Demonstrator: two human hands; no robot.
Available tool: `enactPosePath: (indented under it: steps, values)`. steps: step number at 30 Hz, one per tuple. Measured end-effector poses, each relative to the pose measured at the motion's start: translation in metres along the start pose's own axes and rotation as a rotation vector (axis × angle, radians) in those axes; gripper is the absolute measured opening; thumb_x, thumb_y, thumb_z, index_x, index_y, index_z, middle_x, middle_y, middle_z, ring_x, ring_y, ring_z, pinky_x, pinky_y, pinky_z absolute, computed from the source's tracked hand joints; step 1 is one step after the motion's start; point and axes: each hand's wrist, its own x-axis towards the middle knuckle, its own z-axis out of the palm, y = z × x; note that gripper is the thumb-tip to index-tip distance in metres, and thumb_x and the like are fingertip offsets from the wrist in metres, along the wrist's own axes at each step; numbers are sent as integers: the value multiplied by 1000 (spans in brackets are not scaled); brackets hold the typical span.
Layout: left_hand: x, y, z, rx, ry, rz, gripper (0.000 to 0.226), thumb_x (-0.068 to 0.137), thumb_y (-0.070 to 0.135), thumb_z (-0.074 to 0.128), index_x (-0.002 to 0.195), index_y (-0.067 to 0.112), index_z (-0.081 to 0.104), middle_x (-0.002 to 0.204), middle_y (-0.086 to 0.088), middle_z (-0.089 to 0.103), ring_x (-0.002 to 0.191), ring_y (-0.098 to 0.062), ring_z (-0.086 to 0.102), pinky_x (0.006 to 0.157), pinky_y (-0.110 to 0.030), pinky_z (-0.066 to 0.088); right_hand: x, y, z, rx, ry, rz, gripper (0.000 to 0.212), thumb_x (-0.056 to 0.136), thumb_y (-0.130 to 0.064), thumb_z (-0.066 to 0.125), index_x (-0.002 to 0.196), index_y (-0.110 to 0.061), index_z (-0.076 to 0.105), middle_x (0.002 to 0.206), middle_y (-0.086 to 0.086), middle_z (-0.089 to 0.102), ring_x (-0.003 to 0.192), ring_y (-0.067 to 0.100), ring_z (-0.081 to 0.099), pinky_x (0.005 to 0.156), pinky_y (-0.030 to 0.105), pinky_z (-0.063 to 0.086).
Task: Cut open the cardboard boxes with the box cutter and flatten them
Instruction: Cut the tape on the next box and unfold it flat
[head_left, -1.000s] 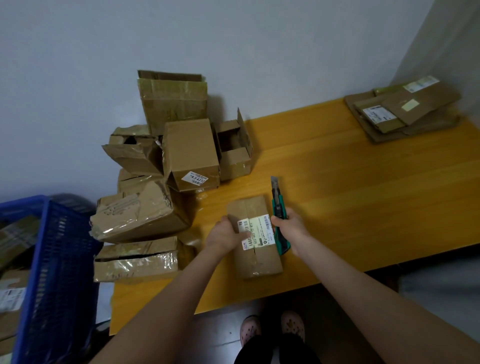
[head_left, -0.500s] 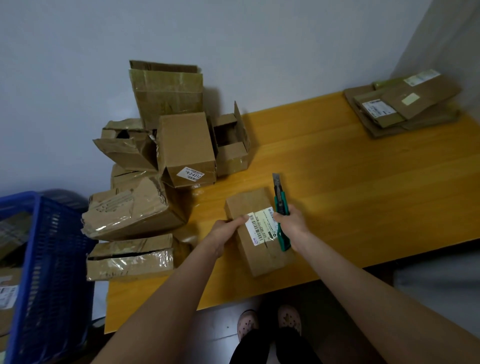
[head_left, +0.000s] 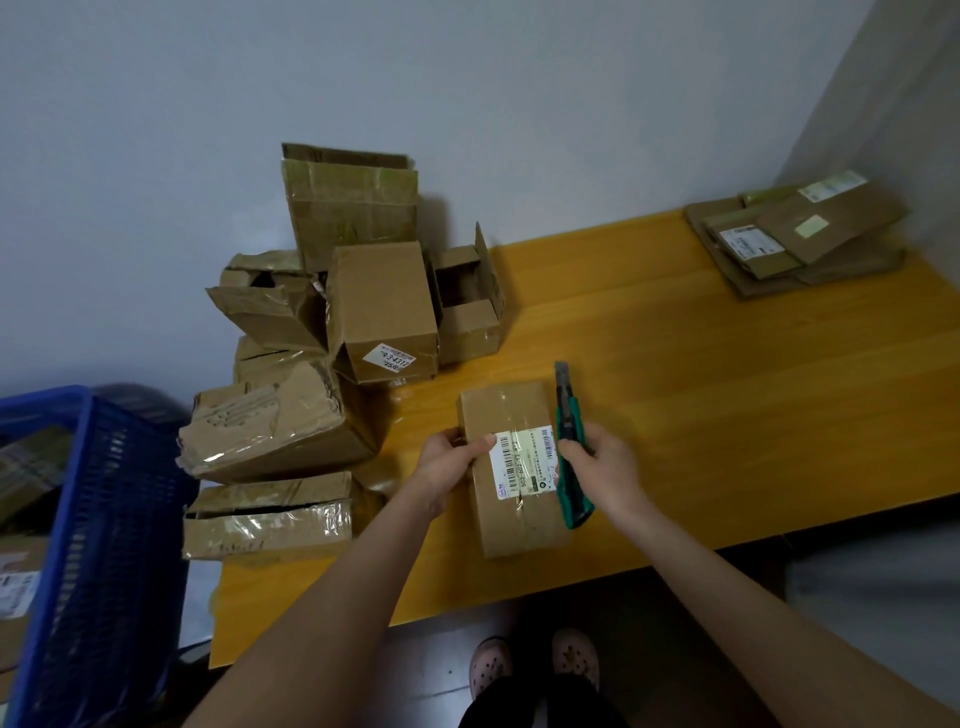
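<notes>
- A yellowish wooden table (head_left: 727, 405) takes up most of the view, with a plain wall behind it.
- A blue plastic basket (head_left: 109, 519) is seen off the table's left end, with some cardboard inside it.
- A messy pile of cardboard boxes (head_left: 382, 306) is heaped on the far-left part of the table. Some are crushed and taped, and one small one has its flaps open.
- A stack of flattened boxes (head_left: 826, 226) is parked at the far-right corner, well apart from everything else.
- The taped box (head_left: 519, 525) being worked on lies flat near the near edge, roughly mid-table, just right of the pile.
- The box is gripped on its left edge by the left hand (head_left: 447, 465), fingers curled round the side and thumb laid on top.
- The right hand (head_left: 605, 462) is closed tightly round the box cutter (head_left: 569, 415).
- The cutter is held along the box's right edge with the blade end pointed toward the far side. Whether the blade actually touches the cardboard can't be told.
- A white barcode label (head_left: 524, 460) is stuck on the box top under clear tape, between the two hands.
- Patterned slippers (head_left: 491, 667) are visible on the floor below the near edge.
</notes>
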Motion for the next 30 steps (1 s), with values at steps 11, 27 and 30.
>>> enactPosePath:
  steps: [11,27,30]
  values:
    - [1,-2,-1,-14,80,10,35,87,23,72,115,9,56,96,-4,71,79,-11,67,57,-22,51,-21,-8,3,-696,-29,-292,59,99,-38,41,152,-32,16,87,-3,64,55,9,49,43,19,34]
    - [10,-3,1,30,127,3,43,86,24,72,121,5,57,108,-9,70,82,-14,67,63,-26,53,-18,-31,4,-1007,-37,-321,55,100,-41,39,151,-33,19,69,-8,50,55,12,49,43,22,36]
    - [13,0,1,41,144,22,43,86,24,73,121,4,58,106,-9,71,85,-16,68,66,-28,55,-16,-38,4,-1042,-38,-321,55,100,-40,38,151,-33,19,61,-10,38,50,8,40,42,23,31]
